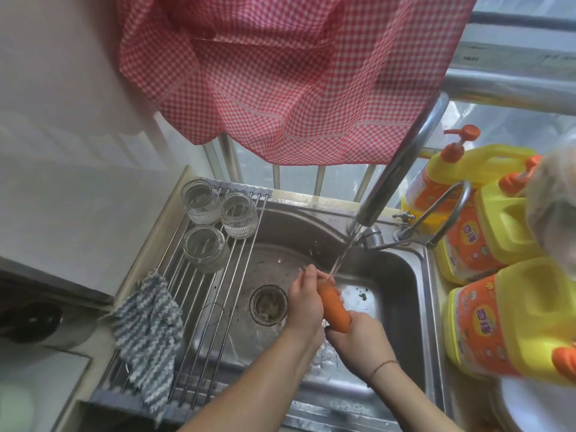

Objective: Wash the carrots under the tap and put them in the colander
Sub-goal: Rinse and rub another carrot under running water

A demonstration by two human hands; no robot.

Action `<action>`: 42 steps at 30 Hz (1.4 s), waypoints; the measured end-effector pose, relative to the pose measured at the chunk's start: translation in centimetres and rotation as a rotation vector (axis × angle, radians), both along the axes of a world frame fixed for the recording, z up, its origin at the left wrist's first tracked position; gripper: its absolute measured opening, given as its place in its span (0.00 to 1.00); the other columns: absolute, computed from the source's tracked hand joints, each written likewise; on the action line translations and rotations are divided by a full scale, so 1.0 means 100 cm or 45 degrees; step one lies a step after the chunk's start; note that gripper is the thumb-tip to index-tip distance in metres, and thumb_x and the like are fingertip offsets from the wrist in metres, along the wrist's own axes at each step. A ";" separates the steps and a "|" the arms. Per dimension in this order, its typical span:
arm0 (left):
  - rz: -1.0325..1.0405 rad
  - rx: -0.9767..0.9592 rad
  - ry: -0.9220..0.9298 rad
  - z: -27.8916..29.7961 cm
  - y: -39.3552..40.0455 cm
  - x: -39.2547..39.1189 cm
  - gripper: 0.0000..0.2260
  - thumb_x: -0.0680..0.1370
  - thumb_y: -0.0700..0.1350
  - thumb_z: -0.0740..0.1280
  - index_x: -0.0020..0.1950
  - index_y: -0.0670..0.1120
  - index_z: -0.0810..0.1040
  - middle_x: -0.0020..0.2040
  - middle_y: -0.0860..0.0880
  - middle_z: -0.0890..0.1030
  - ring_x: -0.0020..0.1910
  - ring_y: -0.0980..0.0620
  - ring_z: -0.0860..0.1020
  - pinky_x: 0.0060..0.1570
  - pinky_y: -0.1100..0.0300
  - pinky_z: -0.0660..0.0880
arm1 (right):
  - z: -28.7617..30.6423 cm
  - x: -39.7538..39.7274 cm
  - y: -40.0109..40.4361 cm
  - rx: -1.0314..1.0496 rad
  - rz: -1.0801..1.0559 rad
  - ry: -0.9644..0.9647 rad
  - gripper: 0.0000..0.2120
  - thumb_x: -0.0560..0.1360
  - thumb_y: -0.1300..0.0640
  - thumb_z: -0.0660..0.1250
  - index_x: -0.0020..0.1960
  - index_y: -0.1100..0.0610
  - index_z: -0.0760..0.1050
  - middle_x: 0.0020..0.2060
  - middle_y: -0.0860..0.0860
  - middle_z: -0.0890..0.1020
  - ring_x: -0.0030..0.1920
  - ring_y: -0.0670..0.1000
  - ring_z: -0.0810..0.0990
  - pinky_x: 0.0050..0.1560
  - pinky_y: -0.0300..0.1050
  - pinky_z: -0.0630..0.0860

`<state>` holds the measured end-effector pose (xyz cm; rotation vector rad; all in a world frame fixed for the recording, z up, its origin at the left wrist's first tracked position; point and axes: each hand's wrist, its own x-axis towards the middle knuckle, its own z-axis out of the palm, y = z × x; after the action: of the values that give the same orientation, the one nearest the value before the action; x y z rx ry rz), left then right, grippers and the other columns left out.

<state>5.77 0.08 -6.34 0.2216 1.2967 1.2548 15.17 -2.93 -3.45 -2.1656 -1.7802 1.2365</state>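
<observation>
One carrot (335,307) under the tap, both hands on it: the washing step is in hand.

Held over the sink (402,275), the carrot slants with its upper end in the stream falling from the tap (399,163); the left hand (304,302) wraps its fingers round the upper part, and the right hand (358,338) grips the lower end, so both sets of fingers are closed on the carrot. No other carrots show, and no colander can be seen, unless the pale rim at the lower right edge is part of one, which is too cut off to tell. Beside the sink lie a rack (199,294) with three glasses and a cloth (146,335); soap bottles (505,313) stand on the bench to the right. Next, I judge, comes turning the carrot so the water reaches its whole length, then carrying it to the colander, wherever that stands.
</observation>
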 end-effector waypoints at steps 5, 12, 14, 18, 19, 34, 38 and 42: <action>0.029 -0.264 -0.069 -0.002 0.009 -0.001 0.19 0.84 0.52 0.59 0.36 0.44 0.69 0.27 0.45 0.76 0.27 0.46 0.75 0.35 0.55 0.74 | 0.006 -0.003 -0.012 0.042 0.125 -0.362 0.08 0.73 0.48 0.61 0.39 0.50 0.66 0.42 0.48 0.82 0.43 0.54 0.80 0.37 0.43 0.68; 0.019 -0.365 -0.155 -0.002 0.007 0.000 0.16 0.83 0.51 0.60 0.40 0.42 0.70 0.25 0.46 0.76 0.26 0.48 0.75 0.32 0.57 0.74 | -0.001 -0.002 -0.011 -0.106 0.153 -0.236 0.05 0.72 0.53 0.64 0.41 0.52 0.68 0.42 0.53 0.81 0.43 0.56 0.82 0.37 0.42 0.72; 0.052 -0.263 -0.279 -0.004 0.002 0.004 0.11 0.81 0.46 0.63 0.44 0.40 0.71 0.29 0.46 0.76 0.26 0.50 0.76 0.30 0.58 0.75 | 0.002 0.005 0.002 -0.327 0.021 0.099 0.05 0.70 0.58 0.65 0.39 0.56 0.69 0.31 0.53 0.76 0.27 0.55 0.75 0.25 0.40 0.68; -0.068 -0.176 -0.651 -0.001 -0.006 -0.003 0.09 0.78 0.46 0.67 0.40 0.44 0.73 0.33 0.49 0.75 0.27 0.54 0.74 0.30 0.60 0.73 | 0.014 0.018 0.011 -0.835 -0.175 0.604 0.08 0.72 0.62 0.66 0.43 0.60 0.66 0.22 0.52 0.66 0.19 0.49 0.61 0.21 0.36 0.61; -0.096 -0.180 -0.644 -0.001 -0.004 -0.006 0.10 0.78 0.48 0.66 0.39 0.46 0.72 0.32 0.49 0.74 0.26 0.54 0.73 0.29 0.61 0.72 | 0.013 0.016 0.010 -0.845 -0.171 0.598 0.07 0.72 0.62 0.65 0.43 0.60 0.66 0.22 0.51 0.66 0.19 0.49 0.61 0.22 0.36 0.61; 0.390 -0.249 -0.416 -0.006 0.039 -0.058 0.19 0.81 0.59 0.61 0.38 0.47 0.73 0.29 0.50 0.74 0.26 0.53 0.74 0.32 0.59 0.72 | -0.002 0.015 -0.010 0.435 0.387 0.042 0.13 0.81 0.46 0.56 0.61 0.48 0.72 0.45 0.47 0.82 0.44 0.52 0.79 0.41 0.48 0.72; 0.434 -0.198 -0.575 -0.003 0.038 -0.051 0.15 0.78 0.57 0.66 0.42 0.46 0.74 0.32 0.49 0.76 0.27 0.53 0.76 0.31 0.61 0.75 | -0.005 0.015 -0.007 0.552 0.199 0.060 0.09 0.80 0.51 0.60 0.52 0.52 0.77 0.36 0.48 0.81 0.36 0.52 0.78 0.38 0.52 0.74; 0.372 -0.187 -0.704 0.001 0.030 -0.022 0.16 0.77 0.58 0.68 0.46 0.47 0.70 0.32 0.49 0.75 0.27 0.53 0.76 0.31 0.61 0.75 | -0.003 0.010 0.001 0.455 0.077 0.038 0.18 0.82 0.49 0.52 0.40 0.52 0.74 0.34 0.51 0.79 0.38 0.54 0.77 0.39 0.50 0.72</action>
<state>3.56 3.07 -6.28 -0.4108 0.9485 1.3330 16.16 -2.82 -3.77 -1.8977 -1.8949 0.8715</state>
